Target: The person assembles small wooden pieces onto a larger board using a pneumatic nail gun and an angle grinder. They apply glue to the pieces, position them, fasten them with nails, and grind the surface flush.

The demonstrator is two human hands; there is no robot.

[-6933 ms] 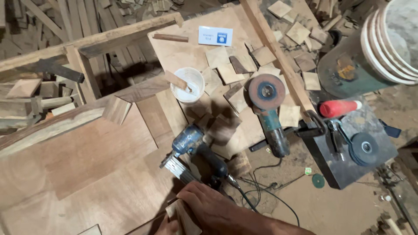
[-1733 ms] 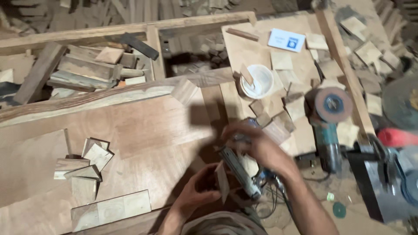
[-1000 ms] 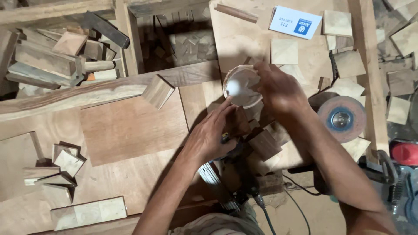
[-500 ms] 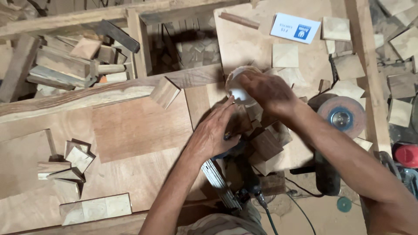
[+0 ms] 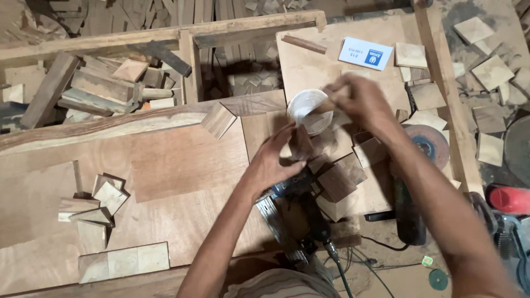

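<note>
My left hand (image 5: 276, 160) pinches a small dark wooden block (image 5: 301, 144) just in front of a white round cup (image 5: 307, 110) on the plywood bench. Over the cup's right rim hovers my right hand (image 5: 359, 102), blurred; its fingers are closed on a thin stick that reaches into the cup. Several loose wooden squares (image 5: 337, 179) lie right below both hands.
A blue power tool (image 5: 292, 190) lies under my left wrist, its cable trailing toward me. An angle grinder (image 5: 428, 146) rests to the right. Small blocks (image 5: 94, 201) and a glued strip (image 5: 124, 262) sit at left. A bin of offcuts (image 5: 99, 83) is behind them.
My right hand stays at the white cup. My left hand has lifted a dark block up toward the cup. The view has shifted slightly.
</note>
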